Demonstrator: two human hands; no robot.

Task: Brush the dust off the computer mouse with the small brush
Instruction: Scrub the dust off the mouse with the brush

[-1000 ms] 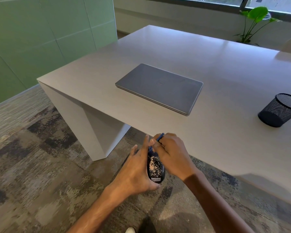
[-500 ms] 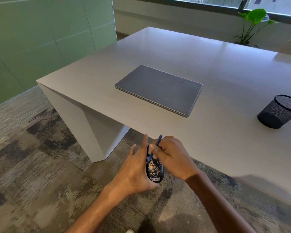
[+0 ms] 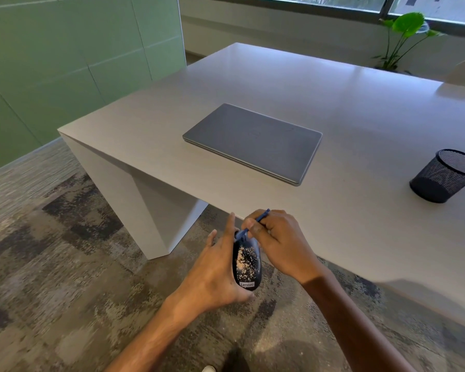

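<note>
The brush (image 3: 250, 226) is tipped up more than before, and its blue handle is seen sticking out higher above the right hand (image 3: 278, 244). More of the dusty mouse (image 3: 246, 264) is shown.

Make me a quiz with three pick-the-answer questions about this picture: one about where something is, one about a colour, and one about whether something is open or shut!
1. Where is the computer mouse?
A. On the table
B. In the left hand, out past the table edge
C. Inside the mesh pen cup

2. What colour is the small brush handle?
A. Blue
B. Red
C. Yellow

3. How is the laptop?
A. Open
B. Shut flat
C. Standing on its side

Answers:
1 B, the left hand cups the mouse above the carpet.
2 A, a blue handle pokes out of the right hand.
3 B, its grey lid lies flat on the table.
</note>
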